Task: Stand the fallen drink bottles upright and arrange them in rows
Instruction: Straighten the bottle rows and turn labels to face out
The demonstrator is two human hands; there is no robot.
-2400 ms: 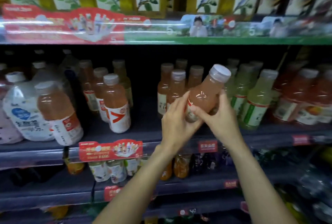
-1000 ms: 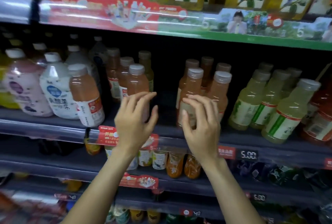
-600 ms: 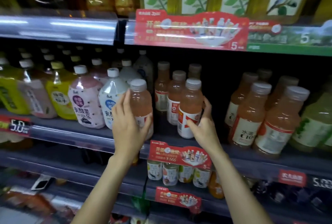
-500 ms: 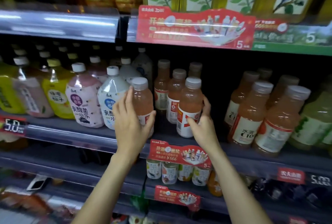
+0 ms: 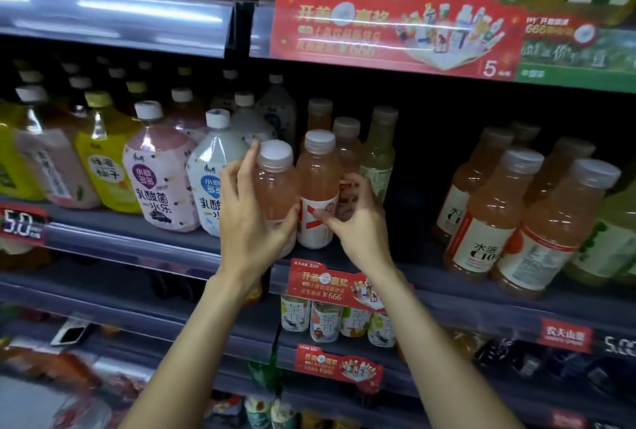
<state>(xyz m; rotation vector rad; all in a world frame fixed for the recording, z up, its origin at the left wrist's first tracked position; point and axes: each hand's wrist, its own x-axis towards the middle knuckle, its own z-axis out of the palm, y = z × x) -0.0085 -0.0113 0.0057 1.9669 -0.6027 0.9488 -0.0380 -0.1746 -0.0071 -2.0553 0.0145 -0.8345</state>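
Here, at the centre of the frame, the left hand (image 5: pixel 248 218) curls its fingers (image 5: pixel 245 167) around a pink drink bottle (image 5: pixel 275 187) standing upright on the shelf (image 5: pixel 130 242). Touching its right side stands a second pink bottle (image 5: pixel 318 187), white-labelled, which the right hand (image 5: pixel 358 222) holds low down, thumb across the label and fingers wrapped behind. More pink bottles stand in a row behind these two. Left of them are round white and pink bottles (image 5: pixel 158 170); at the right edge stands another group of orange-pink bottles (image 5: pixel 495 208).
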